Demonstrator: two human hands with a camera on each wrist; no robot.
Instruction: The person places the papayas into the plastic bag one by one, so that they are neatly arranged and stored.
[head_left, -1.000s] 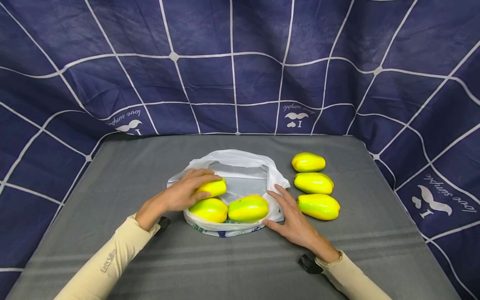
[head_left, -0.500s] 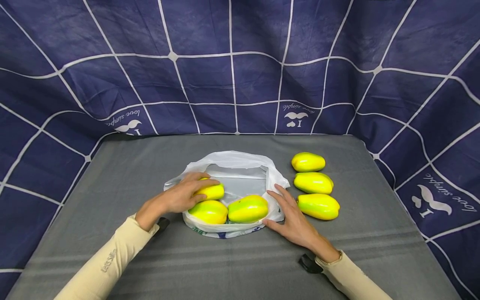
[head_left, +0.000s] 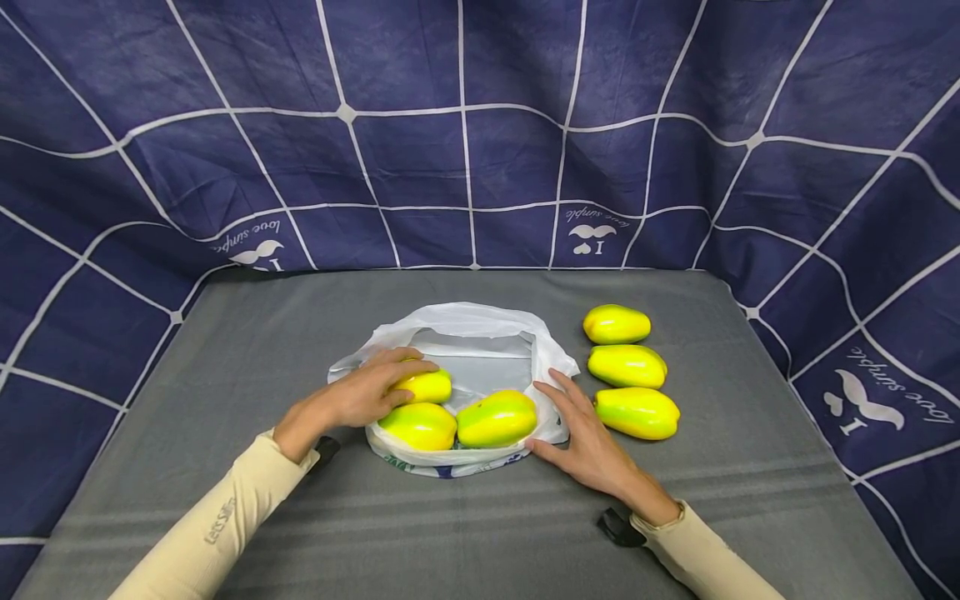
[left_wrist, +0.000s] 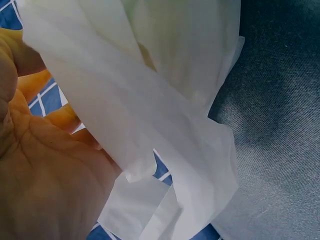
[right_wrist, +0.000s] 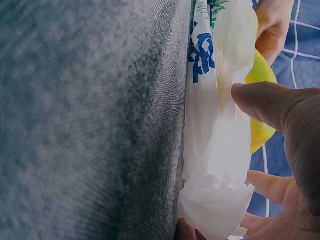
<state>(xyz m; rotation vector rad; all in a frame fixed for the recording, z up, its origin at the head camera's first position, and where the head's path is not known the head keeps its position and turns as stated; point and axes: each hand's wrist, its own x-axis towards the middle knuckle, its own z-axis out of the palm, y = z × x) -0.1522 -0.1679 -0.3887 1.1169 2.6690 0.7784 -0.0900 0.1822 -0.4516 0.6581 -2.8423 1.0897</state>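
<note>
In the head view a white plastic bag (head_left: 480, 319) lies with its mouth spread. Two yellow-green papayas, a left one (head_left: 420, 426) and a right one (head_left: 497, 418), lie side by side at its near edge. Behind the left one, my left hand (head_left: 367, 387) grips another papaya (head_left: 426, 387), covering much of it. My right hand (head_left: 588, 437) is spread against the bag's right side, fingertips touching the rim. In the right wrist view its thumb (right_wrist: 265, 102) rests on the bag. White plastic (left_wrist: 125, 90) hides the left fingertips in the left wrist view.
To the right of the bag, three more papayas lie in a column: a far one (head_left: 617, 324), a middle one (head_left: 628, 367) and a near one (head_left: 637, 413). Grey cloth (head_left: 465, 542) covers the table. A blue checked curtain (head_left: 420, 158) hangs behind and at both sides.
My left hand and the papaya in it have shifted slightly left and toward me, and the bag's left rim has moved out a little. The right hand has stayed in place.
</note>
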